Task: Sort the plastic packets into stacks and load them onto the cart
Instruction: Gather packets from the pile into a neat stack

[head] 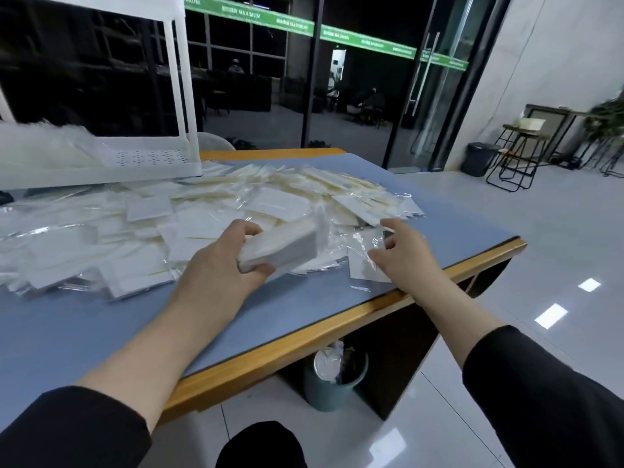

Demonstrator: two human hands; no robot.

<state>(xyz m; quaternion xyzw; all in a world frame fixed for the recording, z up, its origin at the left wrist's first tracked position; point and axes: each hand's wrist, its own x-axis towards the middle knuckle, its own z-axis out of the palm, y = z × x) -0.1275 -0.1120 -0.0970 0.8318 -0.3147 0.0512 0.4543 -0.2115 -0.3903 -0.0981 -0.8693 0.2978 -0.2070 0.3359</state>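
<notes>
Both arms wear black sleeves, the left sleeve (71, 430) and right sleeve (547, 400) pushed up so the forearms are bare. The left hand (219, 261) and right hand (410, 255) carry no gloves, rings or watch.

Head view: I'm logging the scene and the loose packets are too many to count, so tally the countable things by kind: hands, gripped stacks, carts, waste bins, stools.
Hands: 2, the left hand and the right hand
Gripped stack of packets: 1, in the left hand
White cart: 1
Waste bins: 2, one under the table, one by the far wall
Black stool: 1
Total: 7
</notes>
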